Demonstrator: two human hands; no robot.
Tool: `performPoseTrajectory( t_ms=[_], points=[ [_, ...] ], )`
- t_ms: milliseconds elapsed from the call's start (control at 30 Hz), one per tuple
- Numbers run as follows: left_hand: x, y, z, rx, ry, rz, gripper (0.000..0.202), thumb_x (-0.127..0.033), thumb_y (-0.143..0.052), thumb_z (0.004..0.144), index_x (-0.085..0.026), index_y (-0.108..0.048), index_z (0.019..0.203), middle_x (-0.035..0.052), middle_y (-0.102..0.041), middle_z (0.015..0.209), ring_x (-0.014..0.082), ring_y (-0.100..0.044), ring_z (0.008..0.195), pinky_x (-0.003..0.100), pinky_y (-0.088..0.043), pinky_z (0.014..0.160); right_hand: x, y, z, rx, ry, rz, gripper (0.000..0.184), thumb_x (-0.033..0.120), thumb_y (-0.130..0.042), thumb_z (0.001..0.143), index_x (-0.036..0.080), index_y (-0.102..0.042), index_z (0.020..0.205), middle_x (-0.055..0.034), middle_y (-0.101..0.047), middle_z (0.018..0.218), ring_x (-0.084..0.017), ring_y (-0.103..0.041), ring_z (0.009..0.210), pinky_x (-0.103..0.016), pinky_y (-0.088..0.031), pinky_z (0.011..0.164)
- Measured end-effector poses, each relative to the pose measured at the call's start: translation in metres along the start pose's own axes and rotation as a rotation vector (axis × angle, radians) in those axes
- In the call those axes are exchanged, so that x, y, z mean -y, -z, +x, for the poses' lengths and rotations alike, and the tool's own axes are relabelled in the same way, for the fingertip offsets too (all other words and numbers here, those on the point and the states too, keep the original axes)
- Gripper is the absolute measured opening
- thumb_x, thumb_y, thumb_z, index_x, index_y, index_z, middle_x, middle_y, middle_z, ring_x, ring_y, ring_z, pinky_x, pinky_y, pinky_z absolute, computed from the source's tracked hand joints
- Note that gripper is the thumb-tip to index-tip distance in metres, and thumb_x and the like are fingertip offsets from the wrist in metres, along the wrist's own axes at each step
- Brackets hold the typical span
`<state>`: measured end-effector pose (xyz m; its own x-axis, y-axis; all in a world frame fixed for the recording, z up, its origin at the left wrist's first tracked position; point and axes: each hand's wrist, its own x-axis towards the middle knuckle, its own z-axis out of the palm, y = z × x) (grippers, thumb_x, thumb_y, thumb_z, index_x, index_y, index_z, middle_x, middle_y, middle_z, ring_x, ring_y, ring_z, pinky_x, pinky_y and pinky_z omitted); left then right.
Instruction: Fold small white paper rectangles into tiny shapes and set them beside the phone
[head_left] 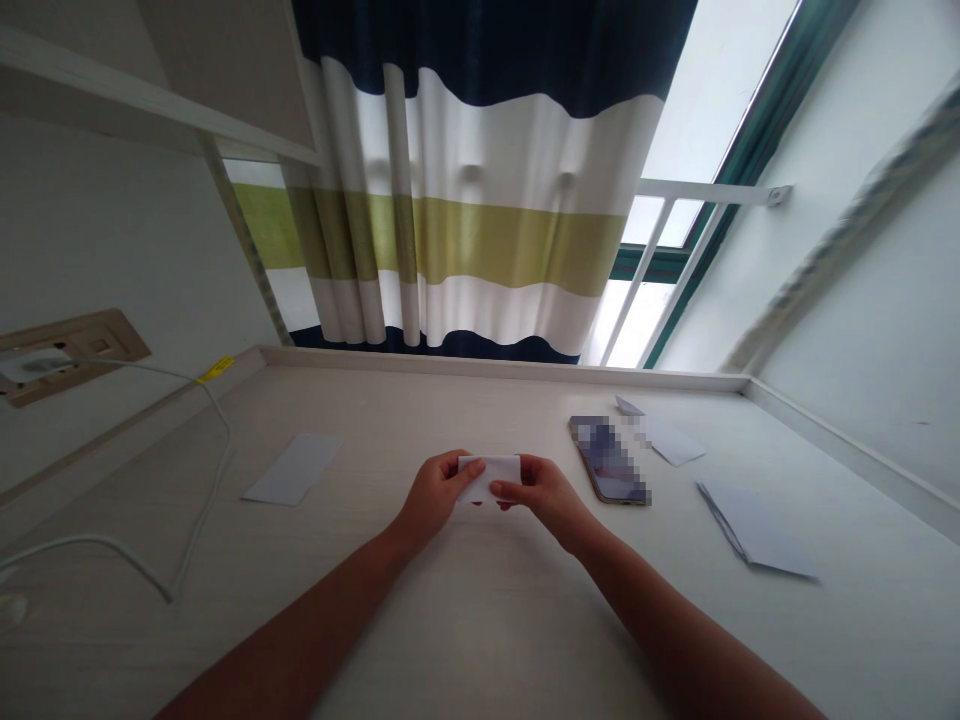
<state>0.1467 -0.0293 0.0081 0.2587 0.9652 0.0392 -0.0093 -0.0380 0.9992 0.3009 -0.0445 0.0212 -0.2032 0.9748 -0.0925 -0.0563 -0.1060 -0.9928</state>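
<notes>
Between my two hands, a small piece of white paper (491, 470), which looks folded, is held just above the pale desk. My left hand (439, 490) grips its left side, with the thumb lying across the front. On the right side my right hand (546, 492) pinches the same paper, thumb in front near the lower edge. The other fingers are mostly hidden behind the paper. To the right of my right hand lies a smartphone (606, 460), its screen blurred out.
White paper (294, 468) lies flat at the left. Right of the phone are another white sheet (675, 440) and a folded paper stack (757, 530). A white cable (217, 470) runs from the wall socket (112, 335). A raised rim (487, 365) borders the desk before a striped curtain (480, 230).
</notes>
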Motion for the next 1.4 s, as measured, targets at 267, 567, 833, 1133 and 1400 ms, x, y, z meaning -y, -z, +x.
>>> performPoseTrajectory(
  t_ms=[267,567,833,1133,1400],
  points=[
    [-0.0048,-0.0012,-0.0027,-0.017,-0.004,0.0,0.028,-0.04,-0.058,0.069,-0.014,-0.052,0.059,-0.0037,-0.049,0.051,0.0089,-0.047,0.046,0.019,-0.036,0.043,0.0011,-0.0007,-0.002,0.003,0.011,0.016,0.024,0.026,-0.074,0.054,0.013,-0.061,0.069,0.0003,-0.063,0.061,-0.011,-0.056,0.055,-0.027,-0.046,0.057],
    [-0.0086,-0.0039,-0.0055,-0.022,-0.002,-0.02,0.028,-0.039,-0.058,0.07,-0.014,-0.053,0.059,-0.0038,-0.051,0.051,0.009,-0.047,0.046,0.019,-0.037,0.044,0.0019,-0.0007,-0.0026,-0.006,0.016,-0.006,0.023,0.026,-0.073,0.054,0.013,-0.061,0.068,0.0002,-0.062,0.061,-0.012,-0.056,0.056,-0.027,-0.045,0.056],
    [-0.0044,-0.0032,-0.0043,-0.021,-0.025,0.02,0.03,-0.042,-0.055,0.072,-0.014,-0.052,0.06,-0.0035,-0.05,0.051,0.0091,-0.046,0.047,0.019,-0.036,0.044,0.0019,-0.0011,-0.0011,-0.004,0.005,-0.013,0.022,0.025,-0.073,0.055,0.012,-0.06,0.068,0.0003,-0.062,0.06,-0.011,-0.055,0.054,-0.026,-0.044,0.055],
    [-0.0016,-0.0026,-0.0029,-0.033,-0.044,0.067,0.03,-0.042,-0.054,0.072,-0.015,-0.05,0.059,-0.0041,-0.046,0.051,0.0083,-0.042,0.047,0.019,-0.032,0.045,-0.0007,-0.0006,-0.0004,0.003,0.001,-0.017,0.023,0.026,-0.073,0.055,0.013,-0.059,0.068,0.0002,-0.061,0.061,-0.011,-0.054,0.055,-0.027,-0.045,0.056],
    [-0.001,-0.0023,-0.0032,-0.014,-0.063,0.077,0.03,-0.041,-0.054,0.072,-0.014,-0.05,0.06,-0.0044,-0.042,0.052,0.0082,-0.038,0.049,0.02,-0.029,0.046,-0.0025,0.0002,-0.0006,0.029,0.027,0.09,0.028,0.032,-0.071,0.059,0.016,-0.058,0.078,0.0024,-0.057,0.065,-0.012,-0.053,0.06,-0.023,-0.041,0.052]
  ],
)
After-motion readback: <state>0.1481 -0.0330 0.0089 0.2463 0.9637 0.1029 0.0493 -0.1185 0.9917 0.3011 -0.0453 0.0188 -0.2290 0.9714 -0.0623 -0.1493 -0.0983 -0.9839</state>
